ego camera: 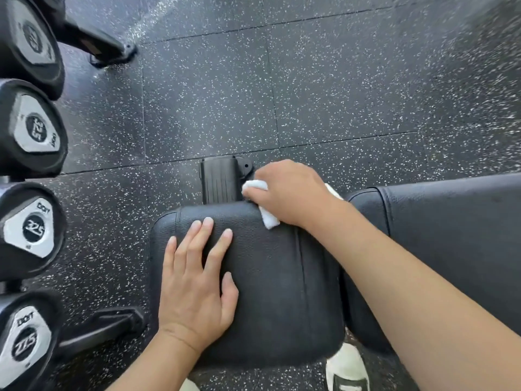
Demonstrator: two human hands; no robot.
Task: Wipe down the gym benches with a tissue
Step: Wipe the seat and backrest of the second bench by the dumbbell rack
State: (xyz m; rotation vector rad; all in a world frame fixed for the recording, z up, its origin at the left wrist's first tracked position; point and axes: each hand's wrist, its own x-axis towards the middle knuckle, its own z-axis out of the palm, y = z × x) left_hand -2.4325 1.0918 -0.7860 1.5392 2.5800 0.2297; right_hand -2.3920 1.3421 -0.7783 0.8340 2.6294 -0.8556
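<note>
While left hand (194,280) rests, right hand (287,193) grips tissue (255,186).

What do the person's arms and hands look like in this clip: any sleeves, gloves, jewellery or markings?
Both forearms are bare as far as the frame shows, with no sleeve in view. The left hand and right hand wear no gloves, and no rings, watch or wristbands show. The left hand's fingernails are short and unpainted. No markings are visible on either arm.

Numbers are printed on the silver end plates of the dumbbells racked at the left. "32.5" is read on the second dumbbell (35,131) and on the third dumbbell (33,228). "27.5" appears on the lowest dumbbell (25,344). The top plate is too blurred to read.
</note>
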